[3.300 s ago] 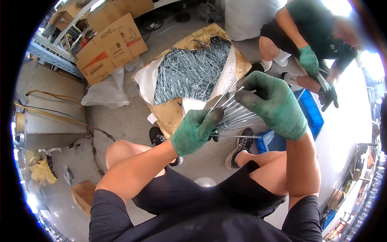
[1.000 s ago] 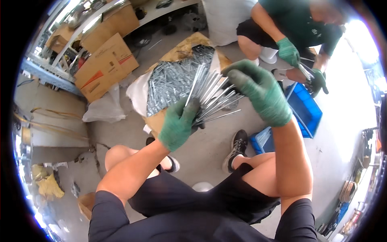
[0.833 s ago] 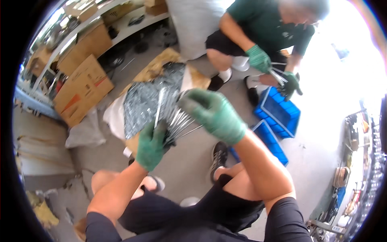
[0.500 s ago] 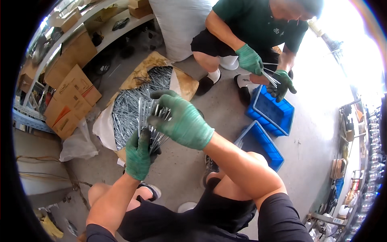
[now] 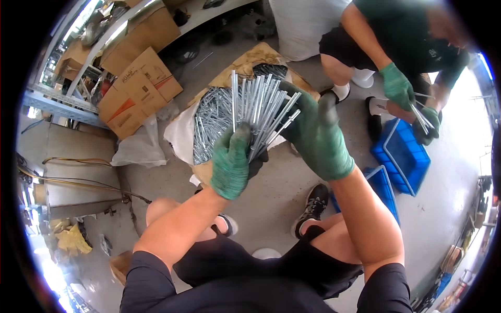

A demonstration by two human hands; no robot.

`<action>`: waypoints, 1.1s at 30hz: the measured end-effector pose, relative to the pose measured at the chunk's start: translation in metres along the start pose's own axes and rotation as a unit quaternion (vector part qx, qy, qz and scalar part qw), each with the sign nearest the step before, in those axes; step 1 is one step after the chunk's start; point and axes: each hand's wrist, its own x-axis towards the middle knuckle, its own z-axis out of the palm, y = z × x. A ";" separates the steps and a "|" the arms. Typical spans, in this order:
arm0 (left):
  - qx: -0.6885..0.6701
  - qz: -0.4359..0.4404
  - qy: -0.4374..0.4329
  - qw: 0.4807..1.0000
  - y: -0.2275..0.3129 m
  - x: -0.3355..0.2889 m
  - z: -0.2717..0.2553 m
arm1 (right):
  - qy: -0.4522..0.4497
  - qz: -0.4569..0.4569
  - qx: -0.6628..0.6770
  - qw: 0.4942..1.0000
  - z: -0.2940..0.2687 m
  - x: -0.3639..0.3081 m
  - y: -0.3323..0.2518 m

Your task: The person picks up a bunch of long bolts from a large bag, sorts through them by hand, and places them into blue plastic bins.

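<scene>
A fanned bundle of thin silvery metal rods stands up from my left hand, whose green-gloved fingers are closed round its lower end. My right hand, gloved alike, is beside the bundle's right side with fingers stretched upward and thumb apart. Its fingertips are close to the outer rods; whether they touch is hard to tell. Beneath both hands lies an opened sack heaped with loose rods of the same kind, partly hidden by the bundle and my hands.
At the right, a co-worker in green gloves holds a few rods over a blue crate. Another blue crate is partly behind my right forearm. A cardboard box leans at the left by shelving. A big white sack stands behind.
My right hand has moved off the front of the bundle to its right side, its fingers opening. The rods now spread in a wider fan in my left hand. The view has shifted left.
</scene>
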 end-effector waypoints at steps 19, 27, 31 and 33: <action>-0.003 0.028 -0.020 0.999 -0.002 0.000 -0.001 | 0.147 -0.017 -0.168 0.975 0.031 -0.010 -0.004; 0.005 0.057 -0.001 0.998 0.002 -0.005 -0.009 | 0.077 -0.016 -0.230 0.970 0.033 -0.018 0.013; -0.037 0.093 0.054 0.994 0.001 -0.006 -0.002 | 0.043 0.010 -0.300 0.953 0.038 -0.027 0.031; -0.068 0.103 0.055 0.991 0.000 -0.006 0.000 | 0.033 -0.022 -0.262 0.964 0.039 -0.029 0.036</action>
